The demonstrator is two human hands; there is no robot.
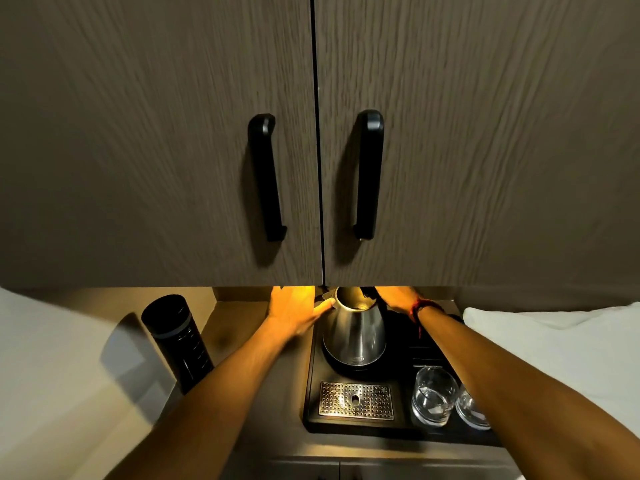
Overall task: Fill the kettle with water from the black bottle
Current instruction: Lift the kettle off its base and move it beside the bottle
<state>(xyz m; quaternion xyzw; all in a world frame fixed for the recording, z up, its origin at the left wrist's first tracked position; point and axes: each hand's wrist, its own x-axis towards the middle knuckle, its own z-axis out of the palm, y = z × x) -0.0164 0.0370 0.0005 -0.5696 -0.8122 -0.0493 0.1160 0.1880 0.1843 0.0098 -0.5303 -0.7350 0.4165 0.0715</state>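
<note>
Two wood-grain cupboard doors [156, 140] fill the upper two thirds of the frame, each with a black vertical handle [266, 178] near the centre seam. Below them, warm light falls on a narrow brown desk [228, 327] set in a niche, with white bedding [561, 344] at the lower right and a pale surface at the lower left. A black tray [313, 386] lies on the desk at lower centre, carrying a perforated metal drip grate [356, 400] and two clear glasses [433, 396] at its right side. The steel kettle [355, 336] stands upright on its dark base at the back of the tray, its top open. The left hand [294, 313] is spread open, fingers touching the kettle's spout side. The right hand [394, 299], a red thread on its wrist, reaches the kettle's far rim by the handle; whether it grips anything I cannot tell. The black bottle [176, 341] stands upright on the desk left of the tray, apart from both hands.
</note>
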